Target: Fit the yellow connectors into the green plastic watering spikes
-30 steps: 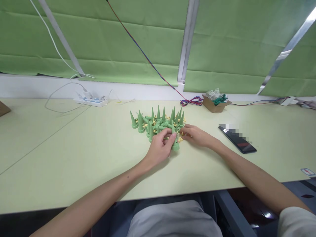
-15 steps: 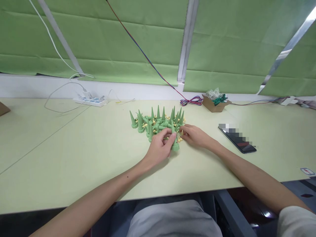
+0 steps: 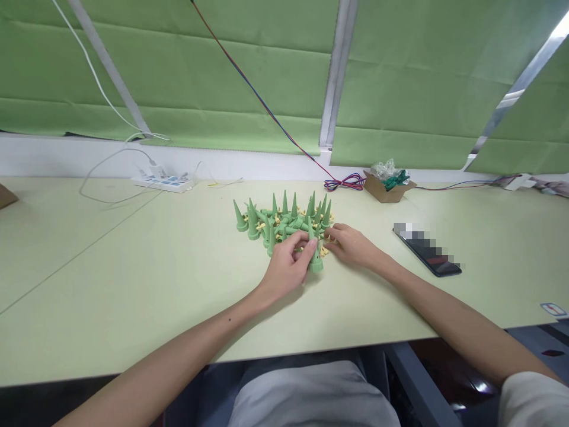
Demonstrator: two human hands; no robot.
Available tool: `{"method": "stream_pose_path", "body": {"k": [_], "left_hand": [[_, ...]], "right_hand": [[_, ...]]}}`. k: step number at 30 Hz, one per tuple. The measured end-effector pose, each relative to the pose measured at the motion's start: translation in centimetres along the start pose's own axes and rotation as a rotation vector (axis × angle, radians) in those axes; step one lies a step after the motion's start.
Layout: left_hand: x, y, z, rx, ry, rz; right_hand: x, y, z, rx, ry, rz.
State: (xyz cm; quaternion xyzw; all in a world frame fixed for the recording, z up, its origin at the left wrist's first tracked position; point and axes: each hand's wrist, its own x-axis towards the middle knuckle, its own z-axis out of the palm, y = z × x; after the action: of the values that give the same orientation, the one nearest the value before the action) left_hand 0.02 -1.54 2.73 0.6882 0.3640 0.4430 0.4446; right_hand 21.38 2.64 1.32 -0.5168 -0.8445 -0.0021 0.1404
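Observation:
My left hand (image 3: 288, 261) is closed around a green plastic watering spike (image 3: 316, 263), which stands point up with its ribbed cap at the bottom. Just to its right, my right hand (image 3: 349, 242) has its fingertips pinched together at the edge of the pile; whatever lies between them is too small to make out. Behind both hands is a heap of similar green spikes (image 3: 252, 228), some upright and some lying down. Small yellow valve-like pieces (image 3: 324, 251) are scattered among them and beside my right fingertips.
A dark phone (image 3: 429, 254) lies right of my right hand on the pale table (image 3: 155, 284). Farther back are a small cardboard box (image 3: 384, 191) with plastic and green material, a coiled red-blue cable (image 3: 347, 181) and a white power strip (image 3: 166, 182).
My right hand has shifted very slightly at the pile's edge, its fingers still pinched. My left hand and the spike in it look the same.

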Motion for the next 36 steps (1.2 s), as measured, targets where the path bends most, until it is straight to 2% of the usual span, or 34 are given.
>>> {"method": "stream_pose_path", "body": {"k": [8,14,17,22,25,30,36], "left_hand": [[0.0,0.1,0.0,0.010,0.030,0.026],[0.1,0.0,-0.1,0.037,0.059,0.032],[0.1,0.1,-0.2,0.054,0.074,0.041],[0.1,0.4,-0.4,0.045,0.109,0.033],[0.1,0.4,-0.4,0.042,0.133,0.034],[0.2,0.4,-0.4,0.020,0.175,0.073],[0.1,0.5,-0.4,0.010,0.173,0.084]], "right_hand": [[0.0,-0.3,-0.3,-0.014,-0.005,0.007],[0.2,0.3,0.0,0.049,0.064,-0.006],[0.2,0.3,-0.2,0.130,0.199,-0.046],[-0.4,-1.8,-1.4,0.339,0.558,-0.129],[-1.0,-3.4,-1.9,0.412,0.647,-0.202],[-1.4,-4.7,-1.4,0.443,0.638,-0.344],[-1.4,-4.8,-0.8,0.471,0.641,-0.353]]}}
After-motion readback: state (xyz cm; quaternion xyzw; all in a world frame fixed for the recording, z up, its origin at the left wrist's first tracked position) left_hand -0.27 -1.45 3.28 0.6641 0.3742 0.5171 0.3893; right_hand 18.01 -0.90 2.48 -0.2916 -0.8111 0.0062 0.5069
